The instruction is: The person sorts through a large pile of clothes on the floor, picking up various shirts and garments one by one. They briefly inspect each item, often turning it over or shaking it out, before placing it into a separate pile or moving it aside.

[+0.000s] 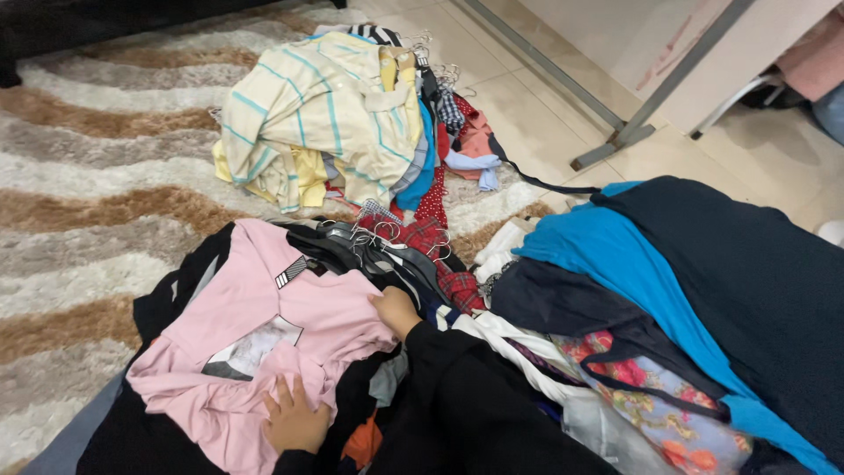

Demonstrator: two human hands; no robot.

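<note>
Smoothing step: left hand (pixel 294 420) lies flat, fingers spread, on pink shirt (pixel 264 352); right hand (pixel 396 310) pinches its edge; next move needs even tension.

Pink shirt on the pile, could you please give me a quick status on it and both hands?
Left hand flat on pink shirt, lower edge. Right hand gripping its right side. Wire hangers and dark clothes just beyond.

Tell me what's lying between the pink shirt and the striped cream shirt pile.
In the head view, wire hangers on dark and red plaid clothes lie between the pink shirt and the striped cream shirt.
</note>
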